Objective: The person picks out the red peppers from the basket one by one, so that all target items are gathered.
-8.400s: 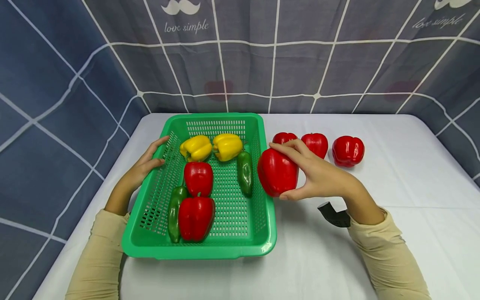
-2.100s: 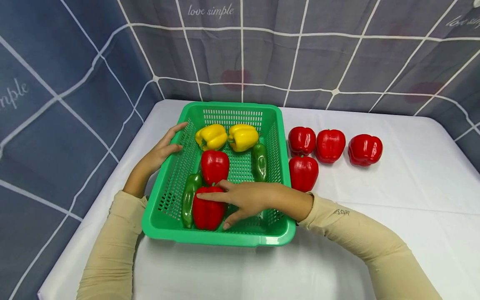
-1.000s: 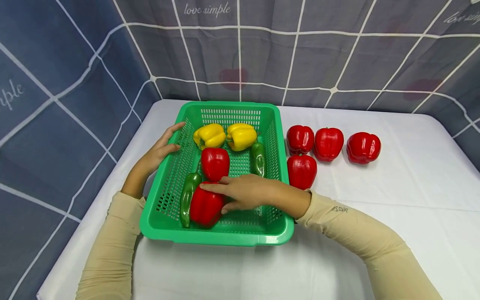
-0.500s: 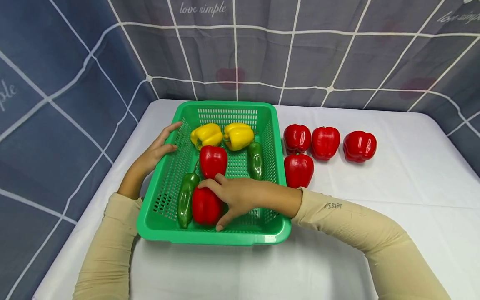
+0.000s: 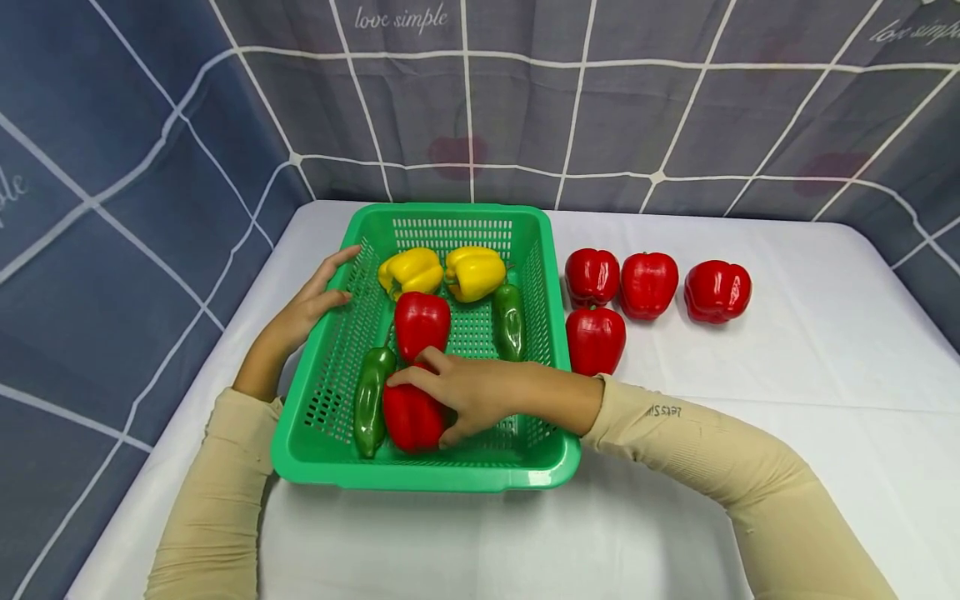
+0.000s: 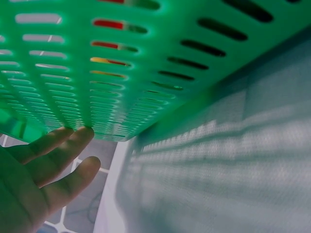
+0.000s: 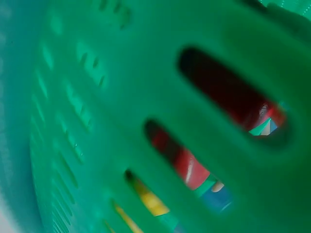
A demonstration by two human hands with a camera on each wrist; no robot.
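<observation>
A green slotted basket (image 5: 420, 476) stands on the white table. My left hand (image 5: 300, 312) rests on its left rim with fingers extended; in the left wrist view the left hand's fingers (image 6: 68, 145) lie loosely against the wall. My right hand (image 5: 468, 387) reaches inside and grips the front red bell pepper (image 5: 408, 421), fingers over its top and thumb at its right side. A green chili pepper (image 5: 370, 404) lies left of it, another red bell pepper (image 5: 422, 325) behind. Through slots, the right wrist view shows red and yellow; its hand is hidden.
Two yellow bell peppers (image 5: 411, 271) sit at the basket's back, with a second green chili pepper (image 5: 509, 323) along its right side. Several red bell peppers (image 5: 648, 285) stand on the table (image 5: 787, 350) to the right. A dark gridded cloth (image 5: 600, 100) hangs behind.
The red bell pepper once held right of the basket stands on the table. My right hand has moved into the basket; its thumb, apart half a second ago, has closed onto the front red bell pepper.
</observation>
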